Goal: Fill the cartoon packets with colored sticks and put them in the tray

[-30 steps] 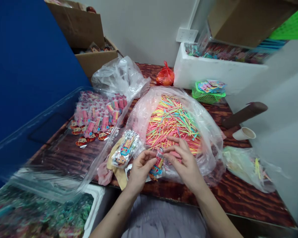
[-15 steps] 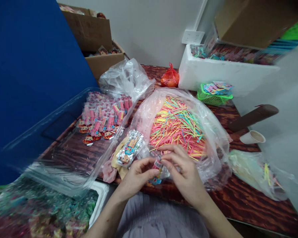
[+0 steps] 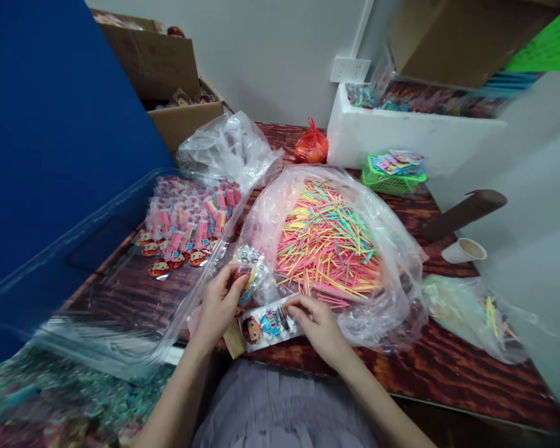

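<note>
My left hand [image 3: 219, 303] is closed on a small clear packet [image 3: 246, 274] of coloured sticks at the near edge of the table. My right hand [image 3: 318, 326] pinches the end of a white cartoon-printed packet [image 3: 268, 323] that lies flat on the table edge. Just beyond both hands, a large clear plastic bag [image 3: 392, 249] lies open, full of loose coloured sticks [image 3: 326, 239] in pink, yellow, green and blue.
A clear plastic bin [image 3: 98, 261] at left holds several filled packets [image 3: 186, 218]. Behind stand a crumpled clear bag [image 3: 226, 146], an orange bag [image 3: 310, 144], a white foam box [image 3: 401, 134], a green basket [image 3: 392, 177], a paper cup [image 3: 464, 251], cardboard boxes [image 3: 177, 93] and a blue panel [image 3: 51, 124].
Both hands were together on one small packet. They have parted: the left moved left onto the stick packet, the right lowered a white cartoon packet flat onto the table edge.
</note>
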`<state>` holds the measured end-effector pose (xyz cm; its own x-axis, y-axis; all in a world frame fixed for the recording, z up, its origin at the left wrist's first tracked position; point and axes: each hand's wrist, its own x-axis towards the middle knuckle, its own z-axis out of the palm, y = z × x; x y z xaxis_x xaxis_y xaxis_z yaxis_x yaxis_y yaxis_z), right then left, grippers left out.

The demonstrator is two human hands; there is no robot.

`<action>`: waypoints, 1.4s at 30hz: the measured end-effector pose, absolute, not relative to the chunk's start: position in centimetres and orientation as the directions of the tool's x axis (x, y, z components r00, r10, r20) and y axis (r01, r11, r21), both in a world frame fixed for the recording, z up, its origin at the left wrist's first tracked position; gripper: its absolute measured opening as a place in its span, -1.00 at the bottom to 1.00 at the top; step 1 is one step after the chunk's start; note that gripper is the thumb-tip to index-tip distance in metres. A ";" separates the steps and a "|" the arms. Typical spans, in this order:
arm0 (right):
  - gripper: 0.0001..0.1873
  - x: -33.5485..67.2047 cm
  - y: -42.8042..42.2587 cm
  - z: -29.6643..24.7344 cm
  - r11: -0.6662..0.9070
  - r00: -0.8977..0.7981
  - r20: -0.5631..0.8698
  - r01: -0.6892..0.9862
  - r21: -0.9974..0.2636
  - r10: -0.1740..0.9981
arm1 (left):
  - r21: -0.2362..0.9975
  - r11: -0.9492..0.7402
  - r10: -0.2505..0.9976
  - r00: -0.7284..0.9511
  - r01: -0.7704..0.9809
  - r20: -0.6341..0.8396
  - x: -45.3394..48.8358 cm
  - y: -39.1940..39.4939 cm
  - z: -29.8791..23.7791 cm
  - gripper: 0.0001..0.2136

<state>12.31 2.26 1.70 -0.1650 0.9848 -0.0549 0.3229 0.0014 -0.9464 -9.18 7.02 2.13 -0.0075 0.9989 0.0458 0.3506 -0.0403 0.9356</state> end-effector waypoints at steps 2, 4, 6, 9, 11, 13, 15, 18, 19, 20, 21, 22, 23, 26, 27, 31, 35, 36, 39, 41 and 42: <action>-0.84 11.7 4.2 0.6 -0.011 -0.099 -0.046 0.322 -0.947 0.994 | 0.942 -0.027 0.999 -0.011 0.334 0.032 -9.2 6.8 1.5 -0.79; -0.83 10.4 6.9 -0.1 -0.003 -0.064 -0.025 0.315 -0.949 0.998 | 0.956 0.005 1.000 -0.030 0.295 0.003 -9.5 6.5 0.6 -0.78; -0.77 8.8 9.8 -0.7 -0.012 -0.089 -0.042 0.318 -0.948 0.995 | 0.964 0.035 0.998 -0.059 0.264 -0.020 -9.9 6.3 -0.5 -0.76; -0.76 6.7 13.4 -1.6 -0.047 -0.107 -0.094 0.373 -0.927 0.990 | 0.967 0.042 0.996 -0.092 0.250 -0.020 -10.3 6.3 -2.2 -0.74; -0.81 6.0 14.7 -2.4 -0.083 -0.099 -0.130 0.382 -0.920 0.987 | 0.964 0.027 0.994 -0.106 0.266 0.001 -10.4 6.4 -3.0 -0.74; -0.82 5.8 15.1 -3.0 -0.120 -0.095 -0.165 0.364 -0.924 0.982 | 0.960 0.011 0.994 -0.111 0.280 0.021 -10.3 6.5 -3.4 -0.74; -0.80 5.9 15.1 -3.2 -0.139 -0.102 -0.184 0.346 -0.928 0.978 | 0.956 -0.007 0.994 -0.105 0.294 0.040 -10.2 6.5 -3.6 -0.76; -0.82 6.0 14.9 -2.8 -0.165 -0.140 -0.218 0.315 -0.935 0.966 | 0.934 -0.028 0.994 -0.088 0.355 0.064 -10.2 6.4 -3.6 -0.78; -0.84 6.0 14.9 -2.6 -0.177 -0.156 -0.232 0.305 -0.936 0.960 | 0.925 -0.032 0.994 -0.083 0.379 0.068 -10.2 6.4 -3.6 -0.79; -0.84 5.9 14.9 -2.3 -0.190 -0.170 -0.248 0.296 -0.936 0.954 | 0.916 -0.034 0.995 -0.077 0.399 0.070 -10.3 6.4 -3.6 -0.80; -0.84 5.8 15.0 -2.1 -0.203 -0.181 -0.263 0.292 -0.935 0.948 | 0.910 -0.036 0.995 -0.069 0.413 0.071 -10.3 6.4 -3.6 -0.80; -0.83 5.8 15.1 -2.0 -0.214 -0.189 -0.276 0.292 -0.932 0.943 | 0.905 -0.037 0.995 -0.064 0.424 0.071 -10.3 6.3 -3.6 -0.80; -0.82 5.7 15.3 -1.9 -0.223 -0.193 -0.287 0.296 -0.929 0.938 | 0.901 -0.037 0.996 -0.062 0.431 0.071 -10.3 6.3 -3.6 -0.80; -0.77 5.5 15.6 -2.1 -0.238 -0.197 -0.309 0.316 -0.918 0.930 | 0.899 -0.031 0.996 -0.065 0.437 0.066 -10.4 6.2 -3.6 -0.81; -0.77 5.4 15.6 -2.2 -0.239 -0.201 -0.313 0.323 -0.916 0.928 | 0.900 -0.028 0.995 -0.070 0.435 0.065 -10.4 6.3 -3.6 -0.81; -0.77 5.3 15.5 -2.4 -0.225 -0.218 -0.309 0.341 -0.913 0.926 | 0.898 -0.027 0.996 -0.066 0.440 0.063 -10.4 6.4 -3.6 -0.80; -0.78 4.9 15.9 -2.4 -0.178 -0.203 -0.266 0.368 -0.912 0.943 | 0.892 -0.038 0.996 -0.053 0.451 0.069 -10.4 6.4 -3.5 -0.81; -0.74 4.7 16.0 -2.5 -0.158 -0.185 -0.243 0.382 -0.910 0.952 | 0.892 -0.041 0.996 -0.050 0.450 0.071 -10.5 6.5 -3.4 -0.81; -0.74 4.0 16.3 -2.8 -0.100 -0.111 -0.165 0.443 -0.891 0.980 | 0.895 -0.043 0.998 -0.031 0.444 0.064 -10.6 6.6 -3.5 -0.81; -0.80 3.6 16.1 -3.0 -0.072 -0.070 -0.122 0.492 -0.868 0.990 | 0.897 -0.044 0.998 -0.018 0.440 0.058 -10.7 6.6 -3.5 -0.80; -0.82 3.5 15.9 -3.1 -0.062 -0.054 -0.105 0.515 -0.855 0.993 | 0.899 -0.044 0.998 -0.012 0.435 0.055 -10.7 6.5 -3.4 -0.79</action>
